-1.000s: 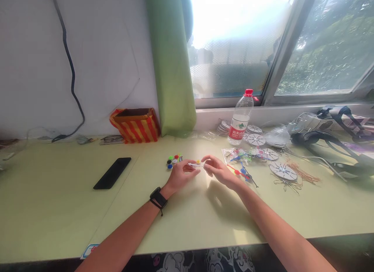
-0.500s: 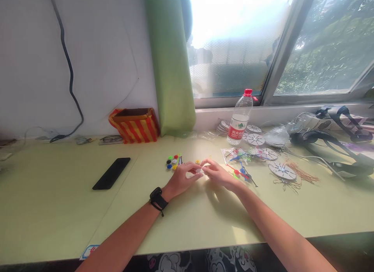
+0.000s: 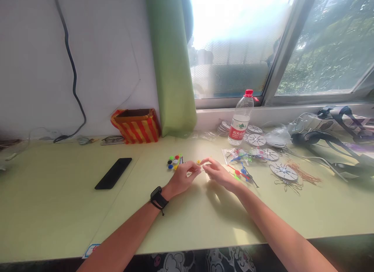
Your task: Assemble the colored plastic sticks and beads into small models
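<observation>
My left hand [image 3: 184, 176] and my right hand [image 3: 217, 173] are close together above the middle of the table, each closed in a pinch. Between their fingertips is something small and pale, too small to make out. Beside my left hand, at its far side, lies a cluster of small coloured round pieces [image 3: 170, 166], in blue, black, white, red and yellow. A single yellow piece [image 3: 198, 161] shows just beyond the fingertips. Right of my right hand are thin plastic pieces with discs on them, including a red one [image 3: 238, 172] and a blue one [image 3: 243, 170].
A black phone [image 3: 113, 173] lies at left, with a red-and-yellow striped box [image 3: 139, 131] behind it. A water bottle [image 3: 240, 122] stands by the window. White slotted discs [image 3: 284, 172], orange strands [image 3: 306, 173] and a black headset [image 3: 318, 137] lie at right.
The pale round piece that showed between my fingers is now mostly hidden, and my left fingers have drawn closer together. The view has shifted slightly.
</observation>
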Available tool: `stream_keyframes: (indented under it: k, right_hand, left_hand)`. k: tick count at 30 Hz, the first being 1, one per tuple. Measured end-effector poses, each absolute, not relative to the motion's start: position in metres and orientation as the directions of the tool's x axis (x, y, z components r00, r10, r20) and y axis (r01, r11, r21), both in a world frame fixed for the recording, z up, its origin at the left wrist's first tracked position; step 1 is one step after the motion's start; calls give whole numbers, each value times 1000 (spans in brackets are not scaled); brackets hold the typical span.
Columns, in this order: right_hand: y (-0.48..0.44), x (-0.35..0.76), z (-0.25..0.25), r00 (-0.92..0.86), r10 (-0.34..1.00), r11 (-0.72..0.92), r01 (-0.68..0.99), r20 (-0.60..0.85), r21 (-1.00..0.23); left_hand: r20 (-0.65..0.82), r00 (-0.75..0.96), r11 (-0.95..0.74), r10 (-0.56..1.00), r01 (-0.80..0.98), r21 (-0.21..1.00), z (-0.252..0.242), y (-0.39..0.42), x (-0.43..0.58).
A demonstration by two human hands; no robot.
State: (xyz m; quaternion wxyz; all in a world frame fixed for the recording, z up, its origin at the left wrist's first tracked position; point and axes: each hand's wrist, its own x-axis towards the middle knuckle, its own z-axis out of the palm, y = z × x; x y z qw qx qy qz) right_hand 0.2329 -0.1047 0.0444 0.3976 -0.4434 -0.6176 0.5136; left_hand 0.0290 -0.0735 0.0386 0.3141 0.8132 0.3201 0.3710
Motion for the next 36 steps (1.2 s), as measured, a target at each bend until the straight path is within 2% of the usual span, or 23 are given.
stream_keyframes:
  k: [3, 7, 12, 16, 20, 27, 29, 32, 34, 36]
  right_hand:
    - [-104, 233, 45, -307, 952, 33, 58, 14, -998]
    - [-102, 235, 45, -267, 963, 50, 53, 34, -997]
    - [-102, 235, 46, -241, 969, 76, 68, 58, -995]
    - [-103, 233, 50, -155, 985, 91, 65, 80, -994]
    - [-102, 232, 51, -55, 976, 214, 118, 209, -970]
    - [-103, 229, 40, -123, 926, 376, 238, 356, -896]
    - [-102, 229, 36, -140, 930, 366, 298, 339, -882]
    - [-100, 231, 34, -159, 972, 221, 368, 173, -903]
    - [-98, 233, 36, -172, 980, 153, 356, 96, -922]
    - [-99, 234, 40, -210, 971, 178, 311, 115, -934]
  left_hand:
    - [404, 501, -582, 765, 272, 766, 40, -73, 29]
    - [376, 501, -530, 780, 207, 823, 38, -73, 28]
    - [271, 599, -388, 753, 72, 919, 35, -73, 27]
    - [217, 577, -267, 787, 2, 964, 35, -70, 28]
    - [199, 456, -221, 867, -5, 975, 35, -63, 27]
    - [171, 408, -174, 897, -30, 984, 35, -59, 26]
    - [168, 406, -164, 899, -44, 985, 35, -60, 26]
    - [164, 381, -155, 910, -54, 986, 34, -59, 27]
    - [167, 375, -158, 912, -54, 986, 34, -59, 27]
    - [170, 383, -164, 908, -50, 985, 34, -59, 27]
